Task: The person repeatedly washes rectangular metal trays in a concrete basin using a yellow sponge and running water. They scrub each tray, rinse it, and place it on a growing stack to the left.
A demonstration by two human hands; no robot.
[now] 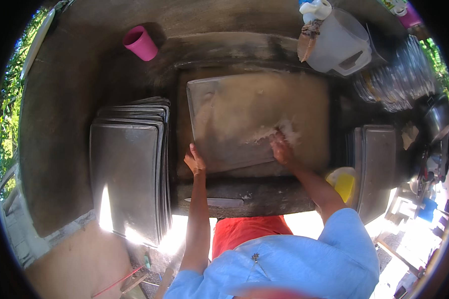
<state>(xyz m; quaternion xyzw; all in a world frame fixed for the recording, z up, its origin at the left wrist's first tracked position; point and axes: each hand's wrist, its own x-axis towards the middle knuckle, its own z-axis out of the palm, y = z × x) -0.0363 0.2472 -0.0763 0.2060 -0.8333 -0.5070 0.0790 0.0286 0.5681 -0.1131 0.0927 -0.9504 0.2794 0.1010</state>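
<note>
A large metal baking tray lies tilted in a concrete basin, in murky water that covers its right side. My left hand is at the tray's lower left edge, thumb raised, fingers partly hidden behind the rim. With its fingertips in pale foam, my right hand is down on the tray's lower right part; whether it holds something is hidden. A knife-like pale tool rests on the near ledge. By my right forearm sits a yellow sponge in a pale container.
Stacked trays stand on the left, more trays on the right. A pink cup is at the back left. At the back right are a translucent plastic jug and a row of shiny metal plates or lids.
</note>
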